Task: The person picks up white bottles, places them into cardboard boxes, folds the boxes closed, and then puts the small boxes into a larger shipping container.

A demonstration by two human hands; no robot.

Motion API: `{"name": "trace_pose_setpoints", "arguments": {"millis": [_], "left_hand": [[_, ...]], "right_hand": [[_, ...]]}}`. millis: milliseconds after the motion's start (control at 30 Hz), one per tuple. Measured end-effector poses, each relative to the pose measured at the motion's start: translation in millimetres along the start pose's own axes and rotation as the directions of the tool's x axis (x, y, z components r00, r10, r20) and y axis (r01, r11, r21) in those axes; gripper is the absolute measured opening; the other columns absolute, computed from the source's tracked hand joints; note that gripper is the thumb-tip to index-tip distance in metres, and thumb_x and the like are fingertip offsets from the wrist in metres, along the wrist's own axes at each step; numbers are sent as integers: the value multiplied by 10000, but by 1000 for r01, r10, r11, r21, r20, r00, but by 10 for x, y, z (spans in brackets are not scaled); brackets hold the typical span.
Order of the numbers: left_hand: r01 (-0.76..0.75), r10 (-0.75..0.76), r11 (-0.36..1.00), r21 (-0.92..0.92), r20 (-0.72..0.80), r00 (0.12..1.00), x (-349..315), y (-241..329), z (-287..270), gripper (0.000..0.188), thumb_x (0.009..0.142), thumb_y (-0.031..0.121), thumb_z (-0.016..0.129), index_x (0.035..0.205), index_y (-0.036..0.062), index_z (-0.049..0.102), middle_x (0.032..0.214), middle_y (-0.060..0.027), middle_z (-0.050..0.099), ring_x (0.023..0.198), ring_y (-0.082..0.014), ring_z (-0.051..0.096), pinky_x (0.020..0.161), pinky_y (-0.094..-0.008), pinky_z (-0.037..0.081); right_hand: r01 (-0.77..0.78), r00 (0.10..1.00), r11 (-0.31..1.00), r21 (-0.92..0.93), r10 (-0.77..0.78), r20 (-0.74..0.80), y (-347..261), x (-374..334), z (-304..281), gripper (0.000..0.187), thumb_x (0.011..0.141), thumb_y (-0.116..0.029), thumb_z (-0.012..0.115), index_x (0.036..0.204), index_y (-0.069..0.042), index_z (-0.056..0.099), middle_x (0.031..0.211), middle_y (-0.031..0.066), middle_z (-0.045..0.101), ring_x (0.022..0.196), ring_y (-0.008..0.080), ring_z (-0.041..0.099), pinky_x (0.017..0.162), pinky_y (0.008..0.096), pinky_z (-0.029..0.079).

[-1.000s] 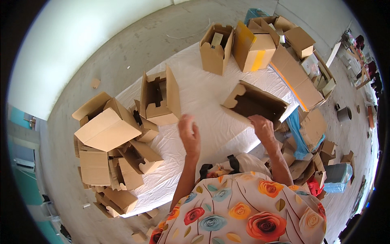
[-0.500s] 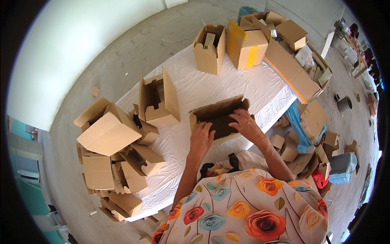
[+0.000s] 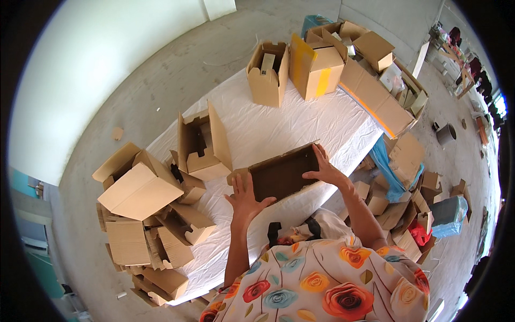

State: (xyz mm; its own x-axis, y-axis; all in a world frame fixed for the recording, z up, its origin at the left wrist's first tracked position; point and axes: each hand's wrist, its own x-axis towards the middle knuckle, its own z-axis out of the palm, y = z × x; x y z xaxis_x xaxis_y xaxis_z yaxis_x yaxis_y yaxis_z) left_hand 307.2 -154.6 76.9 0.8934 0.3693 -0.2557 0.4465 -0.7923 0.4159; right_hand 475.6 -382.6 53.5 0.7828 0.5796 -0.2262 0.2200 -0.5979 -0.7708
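Observation:
An open brown cardboard box lies on the white-covered table in front of me, its dark inside facing up. My left hand rests at its left end with fingers spread against the raised flap. The left thumb points along the near edge. At the right end is my right hand, fingers apart along the rim and thumb stretched over the opening. Both hands touch the box without closing around it. Its underside is hidden.
Left of it stands an open carton, beside a heap of cartons. A box with a small package inside and a yellow-taped box stand at the far edge. A large filled carton and discarded cardboard are on the right.
My hands have spread apart toward the box's two ends, and their fingers have straightened. A flap now stands out at the left end. The view has shifted slightly.

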Motion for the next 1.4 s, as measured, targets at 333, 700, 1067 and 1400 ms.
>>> {"name": "trace_pose_setpoints", "arguments": {"millis": [333, 700, 1067, 1400], "left_hand": [[6, -47, 993, -120, -343, 938, 117, -192, 831, 880, 656, 476, 700, 1385, 163, 320, 1482, -180, 83, 1354, -407, 69, 992, -663, 108], [285, -388, 917, -277, -467, 795, 88, 339, 789, 722, 702, 101, 692, 1342, 256, 395, 1476, -139, 137, 1331, -379, 191, 992, -650, 179], [424, -525, 851, -310, -543, 656, 76, 358, 998, 736, 706, 127, 691, 1354, 270, 373, 1473, -161, 145, 1310, -384, 225, 974, -640, 203], [456, -535, 844, -284, -523, 664, 138, 279, 999, 745, 693, 111, 665, 1355, 268, 362, 1480, -161, 123, 1294, -387, 241, 960, -637, 225]], "right_hand": [[-19, 980, 964, -265, 71, 187, -99, 767, -607, 523, 726, -440, 651, 1057, -38, 597, 1122, 204, 543, 1051, 348, 510, 879, 405, 411], [455, 641, 490, -743, -760, -108, -568, 3329, -913, 432, 783, -152, 586, 1171, -7, 465, 1114, 215, 528, 1088, 353, 471, 920, 378, 404], [744, 657, 565, -356, -717, 235, -355, 3123, -923, 267, 788, -46, 523, 1053, -75, 522, 823, 168, 578, 890, 338, 562, 764, 398, 478], [703, 528, 526, -479, -837, -145, -643, 3457, -634, 460, 838, -54, 428, 1293, -44, 366, 1185, 204, 479, 1142, 344, 462, 940, 450, 404]]}}
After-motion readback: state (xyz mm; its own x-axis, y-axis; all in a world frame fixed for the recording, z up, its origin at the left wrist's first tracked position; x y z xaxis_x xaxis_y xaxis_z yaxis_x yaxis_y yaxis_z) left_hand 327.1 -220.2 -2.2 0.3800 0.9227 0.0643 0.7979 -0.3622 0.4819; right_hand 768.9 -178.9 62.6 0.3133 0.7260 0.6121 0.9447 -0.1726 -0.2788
